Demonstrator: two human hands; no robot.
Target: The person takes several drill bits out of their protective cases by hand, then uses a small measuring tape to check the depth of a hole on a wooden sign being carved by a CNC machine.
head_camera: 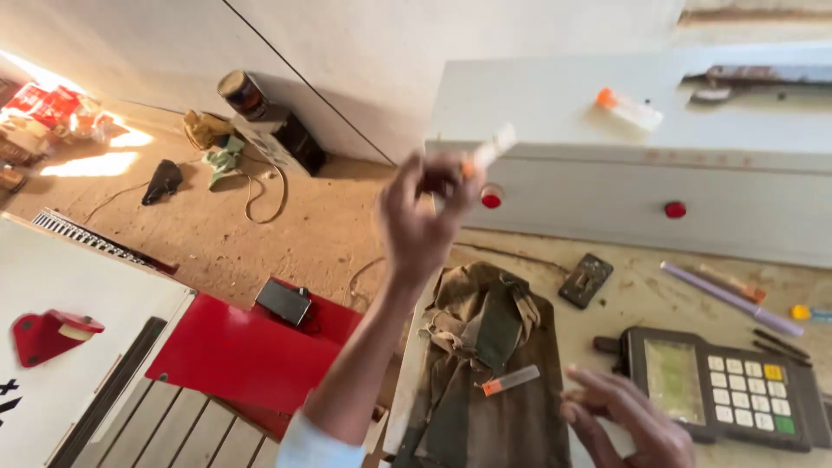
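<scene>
Got my left hand [422,217] up in the air, pinching a little clear tube [488,152] with an orange cap near its lower end. Looks like thin plastic, so I'd guess light, stiff and a bit slick; holding it by the capped end seems safest. Its long axis tilts up and to the right, clear end highest. My right hand [626,414] is loose and holding nothing, hovering just beside another tube [510,380] lying on the cloth [485,347].
</scene>
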